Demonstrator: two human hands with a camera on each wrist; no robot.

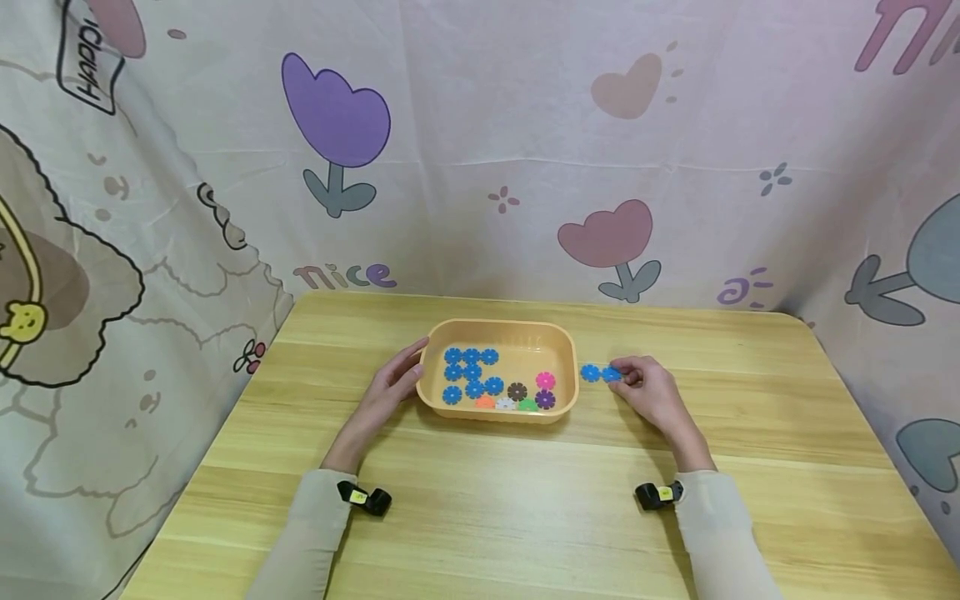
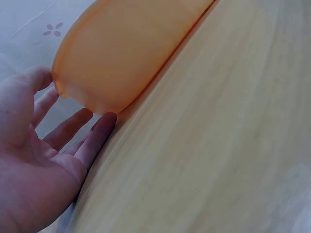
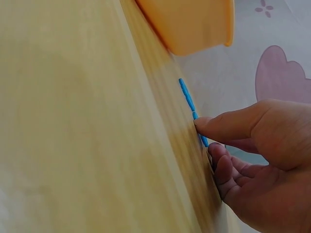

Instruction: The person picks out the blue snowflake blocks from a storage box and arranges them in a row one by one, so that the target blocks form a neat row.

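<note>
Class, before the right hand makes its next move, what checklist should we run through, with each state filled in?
1. Left hand touching the tray: ok, at its left end.
2. Right hand pinching the linked blue pair: ok, by the nearer disc.
3. Pair outside the tray: ok, just to its right.
4. Other blue discs inside the tray: ok.
5. Pair locked firmly together: cannot tell.

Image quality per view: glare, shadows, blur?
Head: mild sheen on the table, soft shadow by the right hand; left wrist: dimmer, table and tray soft, little detail; right wrist: table soft too, dark shadow beneath that hand, blue pieces fairly distinct.
</note>
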